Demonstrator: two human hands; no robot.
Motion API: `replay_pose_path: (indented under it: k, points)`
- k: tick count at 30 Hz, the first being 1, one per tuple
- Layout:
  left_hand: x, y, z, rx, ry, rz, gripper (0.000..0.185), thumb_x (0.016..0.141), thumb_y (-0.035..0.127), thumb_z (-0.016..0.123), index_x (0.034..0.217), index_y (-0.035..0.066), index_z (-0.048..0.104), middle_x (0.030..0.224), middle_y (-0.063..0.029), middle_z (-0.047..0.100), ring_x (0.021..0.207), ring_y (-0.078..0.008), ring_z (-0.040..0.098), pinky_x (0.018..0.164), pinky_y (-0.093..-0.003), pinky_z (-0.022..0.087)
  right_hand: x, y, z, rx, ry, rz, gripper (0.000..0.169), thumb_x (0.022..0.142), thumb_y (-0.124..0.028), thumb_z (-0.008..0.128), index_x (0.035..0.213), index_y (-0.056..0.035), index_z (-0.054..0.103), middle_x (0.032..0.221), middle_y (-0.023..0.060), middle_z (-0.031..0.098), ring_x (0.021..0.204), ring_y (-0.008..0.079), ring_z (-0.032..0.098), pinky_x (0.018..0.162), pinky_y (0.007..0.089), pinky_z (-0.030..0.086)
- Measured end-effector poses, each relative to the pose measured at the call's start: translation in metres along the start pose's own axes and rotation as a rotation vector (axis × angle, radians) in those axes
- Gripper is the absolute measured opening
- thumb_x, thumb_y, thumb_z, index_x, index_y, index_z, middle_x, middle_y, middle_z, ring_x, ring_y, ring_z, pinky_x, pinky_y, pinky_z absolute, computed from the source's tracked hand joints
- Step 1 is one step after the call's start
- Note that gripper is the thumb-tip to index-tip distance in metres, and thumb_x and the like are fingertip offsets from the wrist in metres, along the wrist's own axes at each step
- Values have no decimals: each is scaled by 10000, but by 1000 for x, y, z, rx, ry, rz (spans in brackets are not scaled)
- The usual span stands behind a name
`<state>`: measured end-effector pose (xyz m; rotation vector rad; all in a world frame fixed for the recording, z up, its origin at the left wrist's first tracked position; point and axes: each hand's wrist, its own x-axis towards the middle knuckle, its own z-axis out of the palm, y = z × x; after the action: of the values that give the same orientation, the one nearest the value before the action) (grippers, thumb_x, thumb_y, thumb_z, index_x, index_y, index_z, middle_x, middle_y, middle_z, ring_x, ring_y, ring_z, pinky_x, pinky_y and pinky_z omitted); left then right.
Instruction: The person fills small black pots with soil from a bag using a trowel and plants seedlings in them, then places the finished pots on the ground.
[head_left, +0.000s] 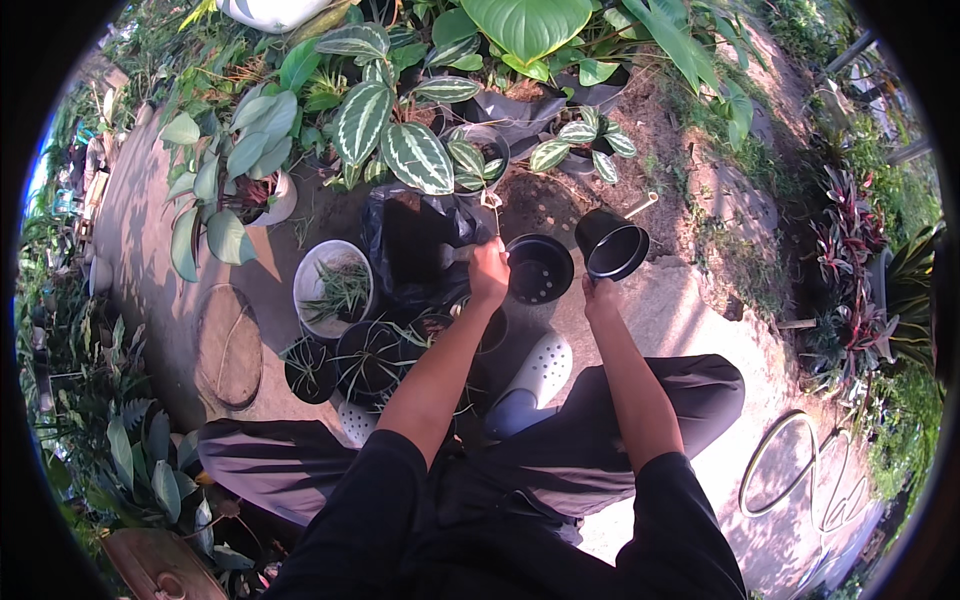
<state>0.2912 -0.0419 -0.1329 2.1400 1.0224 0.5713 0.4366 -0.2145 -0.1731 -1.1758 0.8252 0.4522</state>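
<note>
My left hand (489, 271) is closed around what looks like a hand trowel, whose greyish blade (453, 256) reaches into dark soil (411, 229) in a black plastic bag (375, 217). In my right hand (601, 297) a small black plastic pot (606, 238) is gripped by its rim, tilted so that its mouth faces me. Between both hands, a wider black pot (541, 268) with drainage holes in its base rests on the ground. Left of the bag, a white bucket (306, 289) holds grassy plantlets (339, 292).
Several black pots with spiky seedlings (369, 358) crowd near my shoes (547, 364). Striped-leaf potted plants (417, 156) line the far side. A potted plant with a white pot (281, 199) stands at left. A round slab (229, 346) and a coiled hose (780, 469) lie farther out.
</note>
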Motion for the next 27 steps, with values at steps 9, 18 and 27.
replay_pose_path:
  k: [9,18,27]
  points:
    - [13,-24,13,-56,114,-31,37,800,5,669,827,-15,683,819,-228,692,820,-415,687,735,-478,542,2,9,4,125,-49,90,222,918,21,549,1086,164,523,963,202,638,738,264,719,672,263,652]
    - [27,-40,20,-70,-27,-142,151,732,-7,741,880,-24,719,865,-216,722,873,-371,717,789,-416,566,-55,20,27,-171,-56,289,574,913,-492,617,1380,-185,489,1279,107,508,1242,242,480,968,386,459]
    - [61,-21,-25,-124,-564,-183,225,787,101,778,954,-40,723,841,-135,747,741,-210,732,671,-337,593,-99,29,29,-251,-186,78,511,988,-468,539,1408,-182,487,1418,67,496,1241,254,505,1012,445,419]
